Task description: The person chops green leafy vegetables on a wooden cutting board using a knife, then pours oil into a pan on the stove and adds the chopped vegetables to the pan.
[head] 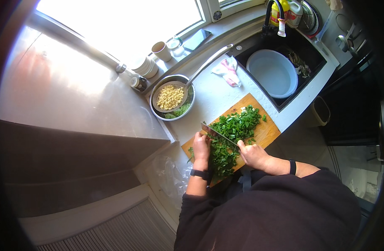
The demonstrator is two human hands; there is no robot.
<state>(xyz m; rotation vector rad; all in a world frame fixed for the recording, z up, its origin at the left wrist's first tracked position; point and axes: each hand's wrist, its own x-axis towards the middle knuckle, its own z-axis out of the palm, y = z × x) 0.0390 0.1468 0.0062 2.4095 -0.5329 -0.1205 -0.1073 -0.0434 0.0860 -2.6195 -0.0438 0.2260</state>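
Observation:
A wooden cutting board point(267, 131) lies on the countertop in front of me, heaped with chopped leafy greens point(237, 124). My right hand point(253, 155) grips the handle of a kitchen knife point(221, 135). Its broad blade points to the upper left and crosses the greens, dividing the pile as I see it. At the blade's far end, my left hand point(201, 146) is bent over the board's left side with curled fingers beside the greens. Whether those fingers pinch any leaves is hidden.
Behind the board, a metal bowl point(193, 101) carries a skimmer point(211, 62) with yellow bits over green leaves. A crumpled cloth point(228, 71) lies near the black sink point(258, 39), which contains a light-blue basin point(295, 78). Clear plastic point(171, 174) is left of my forearm.

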